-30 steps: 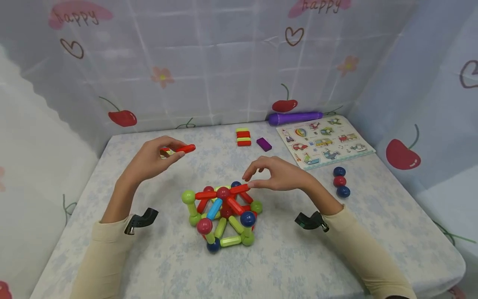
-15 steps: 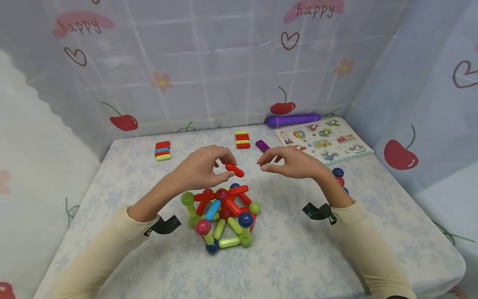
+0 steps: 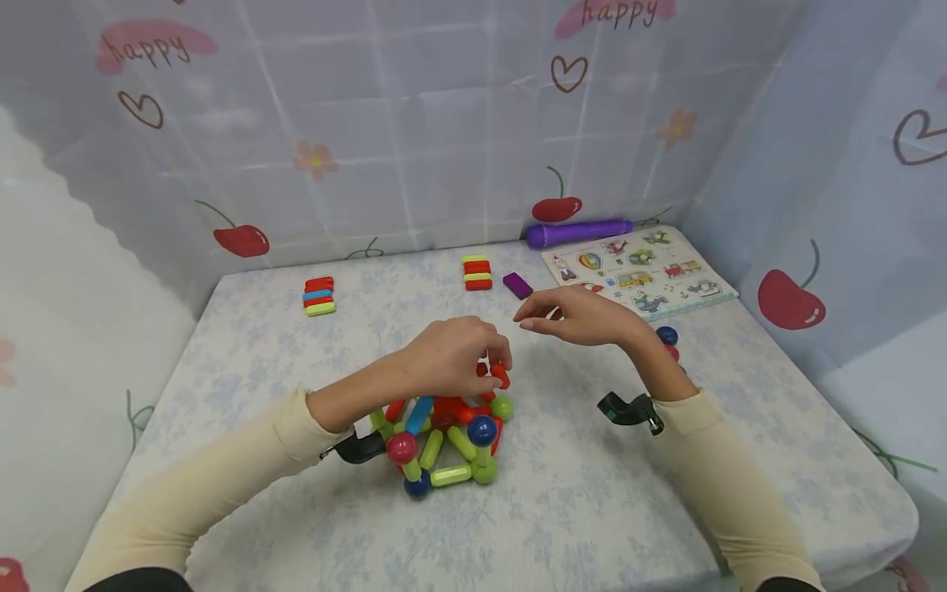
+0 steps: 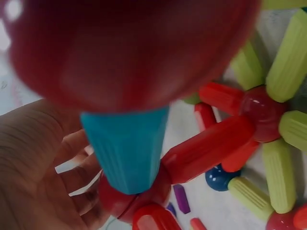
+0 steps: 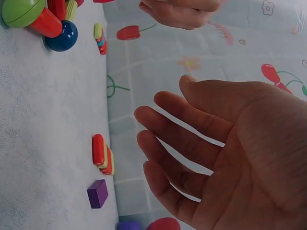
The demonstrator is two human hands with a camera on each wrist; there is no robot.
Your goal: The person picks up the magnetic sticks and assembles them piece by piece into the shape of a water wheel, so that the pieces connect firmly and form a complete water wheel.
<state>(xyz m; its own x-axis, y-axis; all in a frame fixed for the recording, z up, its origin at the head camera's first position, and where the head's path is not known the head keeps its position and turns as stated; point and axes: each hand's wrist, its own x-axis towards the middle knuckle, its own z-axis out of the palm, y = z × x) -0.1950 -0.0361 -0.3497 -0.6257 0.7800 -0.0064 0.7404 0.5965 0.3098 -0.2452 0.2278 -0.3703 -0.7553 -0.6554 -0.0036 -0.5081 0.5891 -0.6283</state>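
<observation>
While the left hand [image 3: 451,358] pinches a red magnetic stick [image 3: 500,374] onto the stick-and-ball structure [image 3: 444,440], the right hand [image 3: 584,316] hovers beside it, fingers loose and empty.

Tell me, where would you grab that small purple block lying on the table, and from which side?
Probably from above, pinching its two long sides. The purple block lies flat on the table with bare cloth around it, apart from the striped stack beside it. The right hand hovers nearest, holding nothing.
</observation>
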